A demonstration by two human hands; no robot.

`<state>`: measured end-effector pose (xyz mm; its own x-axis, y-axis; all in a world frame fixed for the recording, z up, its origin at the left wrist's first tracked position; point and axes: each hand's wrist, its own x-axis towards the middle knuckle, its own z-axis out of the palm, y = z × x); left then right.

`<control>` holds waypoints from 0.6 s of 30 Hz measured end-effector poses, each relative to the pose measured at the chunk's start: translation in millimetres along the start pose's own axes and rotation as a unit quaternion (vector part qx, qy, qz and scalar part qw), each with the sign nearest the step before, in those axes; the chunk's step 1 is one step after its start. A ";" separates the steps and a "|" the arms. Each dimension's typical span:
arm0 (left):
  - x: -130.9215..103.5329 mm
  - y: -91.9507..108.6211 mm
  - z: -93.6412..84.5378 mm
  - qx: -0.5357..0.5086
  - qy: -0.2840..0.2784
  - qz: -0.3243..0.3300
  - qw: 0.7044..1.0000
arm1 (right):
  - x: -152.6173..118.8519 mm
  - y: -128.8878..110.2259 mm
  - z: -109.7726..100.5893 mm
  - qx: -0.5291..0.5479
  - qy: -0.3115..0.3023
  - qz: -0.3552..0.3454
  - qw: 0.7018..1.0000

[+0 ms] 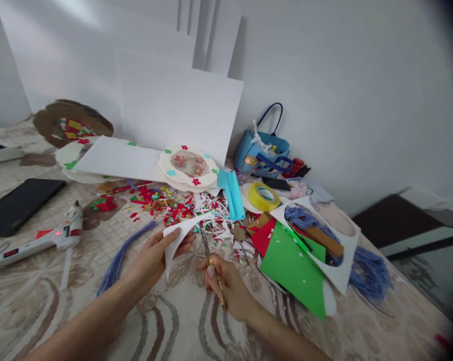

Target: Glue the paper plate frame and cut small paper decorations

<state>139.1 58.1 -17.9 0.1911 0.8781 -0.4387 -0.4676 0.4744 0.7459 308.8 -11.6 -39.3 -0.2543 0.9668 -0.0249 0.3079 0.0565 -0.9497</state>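
Note:
My left hand pinches a piece of white paper whose narrow end points right. In my right hand is a pair of scissors, fingers wrapped round the handles. The blades reach up to the paper's tip; whether they touch it I cannot tell. Behind both hands lies a heap of coloured paper scraps, mostly red and white. A bundle of blue yarn rests to the left of my left forearm. Green paper lies right of my right hand.
A glue gun with a lit red light and a black tablet lie at left. Flower-decorated discs and white boards stand behind. Yellow tape, a turquoise strip and a blue bag are at back right.

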 end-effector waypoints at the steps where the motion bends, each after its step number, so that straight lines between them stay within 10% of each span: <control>1: -0.2 0.0 0.4 -0.005 0.004 -0.002 1.000 | 0.4 -0.2 -0.2 -0.008 -0.003 0.004 1.000; 18: -9.8 -17.9 -0.7 0.029 -0.089 -0.005 0.996 | 3.2 -8.3 2.3 -0.041 -0.020 0.036 0.998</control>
<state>145.0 40.9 -27.3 0.3487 0.8676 -0.3546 -0.4157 0.4822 0.7711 303.3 -9.5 -32.3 -0.2651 0.9584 -0.1056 0.3997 0.0096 -0.9166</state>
